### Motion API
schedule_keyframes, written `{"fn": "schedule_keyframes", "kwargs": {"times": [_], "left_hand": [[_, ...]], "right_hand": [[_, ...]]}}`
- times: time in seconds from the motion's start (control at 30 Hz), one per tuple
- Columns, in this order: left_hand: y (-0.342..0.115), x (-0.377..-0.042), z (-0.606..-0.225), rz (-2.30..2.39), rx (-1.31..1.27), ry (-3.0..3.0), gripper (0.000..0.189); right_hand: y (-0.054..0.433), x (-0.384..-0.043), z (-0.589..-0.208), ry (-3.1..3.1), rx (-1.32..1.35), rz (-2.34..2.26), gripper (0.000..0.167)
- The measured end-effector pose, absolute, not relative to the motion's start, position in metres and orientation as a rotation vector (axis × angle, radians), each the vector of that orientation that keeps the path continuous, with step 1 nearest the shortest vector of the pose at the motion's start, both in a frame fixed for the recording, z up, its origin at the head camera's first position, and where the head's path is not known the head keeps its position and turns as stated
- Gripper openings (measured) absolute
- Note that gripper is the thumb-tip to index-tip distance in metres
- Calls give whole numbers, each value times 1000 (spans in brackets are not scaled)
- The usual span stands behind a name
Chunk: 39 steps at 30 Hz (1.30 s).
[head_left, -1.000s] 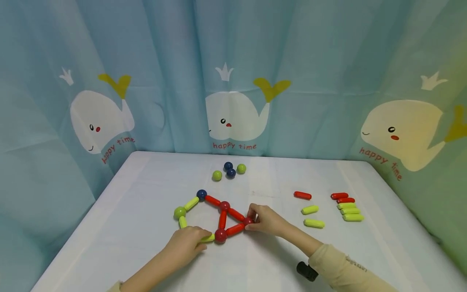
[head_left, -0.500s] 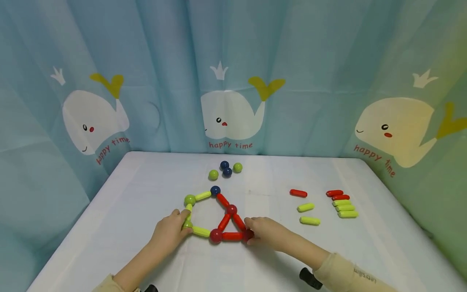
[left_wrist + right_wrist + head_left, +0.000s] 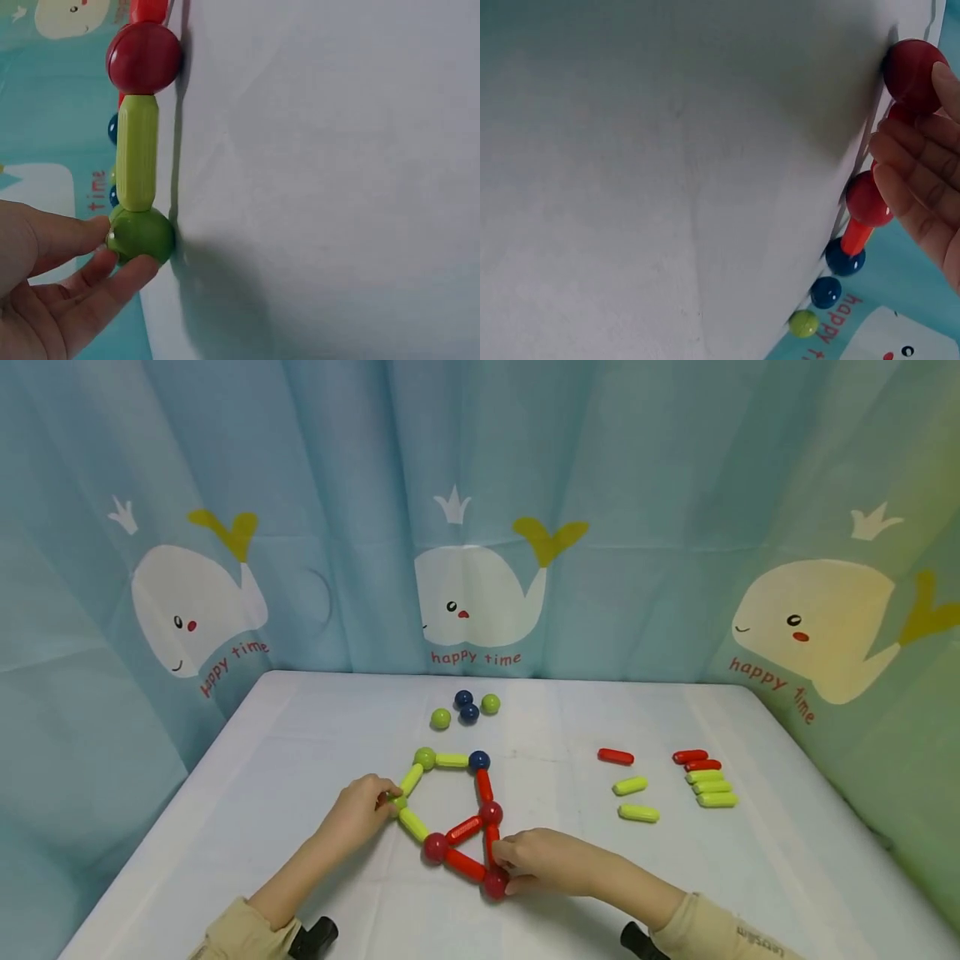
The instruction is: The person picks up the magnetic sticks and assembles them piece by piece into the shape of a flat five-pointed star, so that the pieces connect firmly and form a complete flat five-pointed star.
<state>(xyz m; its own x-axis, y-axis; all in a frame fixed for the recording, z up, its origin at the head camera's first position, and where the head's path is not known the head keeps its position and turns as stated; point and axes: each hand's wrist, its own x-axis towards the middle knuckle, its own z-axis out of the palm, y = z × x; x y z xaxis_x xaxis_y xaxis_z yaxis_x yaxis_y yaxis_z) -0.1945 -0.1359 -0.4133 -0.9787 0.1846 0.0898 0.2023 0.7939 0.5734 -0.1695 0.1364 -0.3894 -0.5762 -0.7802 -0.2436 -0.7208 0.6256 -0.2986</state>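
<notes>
Magnetic sticks and balls form a closed frame flat on the table, a red triangle joined to a green-and-blue-cornered part. My left hand [image 3: 360, 810] pinches the frame's left green ball [image 3: 142, 236] between thumb and fingers. A green stick [image 3: 138, 154] runs from that ball to a red ball [image 3: 436, 848]. At the near right corner my right hand [image 3: 547, 862] holds another red ball [image 3: 495, 883], its thumb on the ball and its fingers along the adjoining red stick [image 3: 492, 845]. The far corners are a green ball [image 3: 425, 758] and a blue ball [image 3: 479, 762].
Behind the frame lie loose blue balls [image 3: 469, 714] and green balls [image 3: 441, 718]. To the right are a red stick [image 3: 616, 757], two green sticks [image 3: 638, 813] and a row of several sticks [image 3: 712, 787]. A curtain [image 3: 637, 610] hangs behind the white table [image 3: 300, 735].
The frame has turned clockwise, its red corner coming nearer and its blue ball moving right. My left hand shifted from the near green stick to the left green ball; the right stayed at the red corner.
</notes>
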Motion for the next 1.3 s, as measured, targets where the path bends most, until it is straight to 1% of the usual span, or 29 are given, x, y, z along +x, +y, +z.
{"fn": "schedule_keyframes", "kwargs": {"times": [0.23, 0.4, 0.5, 0.6, 0.73, 0.83, 0.97, 1.1, 1.2, 1.3], "left_hand": [[-131, -204, -408, -867, -313, -2966, 21], [-119, -200, -401, -748, -307, -2917, 25], [-104, -193, -398, -725, -417, -2903, 25], [-87, -187, -399, -723, -592, -2951, 24], [-69, -185, -402, -700, -764, -3017, 26], [-61, -190, -405, -682, -799, -3022, 25], [-55, -196, -408, -699, -823, -3023, 22], [-46, -200, -411, -717, -899, -3011, 25], [-39, -203, -411, -764, -893, -3017, 24], [-34, -207, -411, -780, -855, -3024, 20]], "right_hand": [[135, -168, -391, 2497, -1313, -267, 15], [149, -176, -392, 2497, -1322, -309, 15], [166, -187, -392, 2560, -1273, -349, 14], [185, -200, -393, 2692, -1222, -361, 12], [212, -217, -396, 2933, -1156, -340, 12], [230, -229, -398, 3089, -1061, -364, 13], [252, -246, -399, 3194, -816, -417, 14], [268, -263, -401, 3197, -526, -405, 20], [274, -272, -404, 3139, -370, -382, 26], [275, -278, -408, 3102, -335, -324, 30]]}}
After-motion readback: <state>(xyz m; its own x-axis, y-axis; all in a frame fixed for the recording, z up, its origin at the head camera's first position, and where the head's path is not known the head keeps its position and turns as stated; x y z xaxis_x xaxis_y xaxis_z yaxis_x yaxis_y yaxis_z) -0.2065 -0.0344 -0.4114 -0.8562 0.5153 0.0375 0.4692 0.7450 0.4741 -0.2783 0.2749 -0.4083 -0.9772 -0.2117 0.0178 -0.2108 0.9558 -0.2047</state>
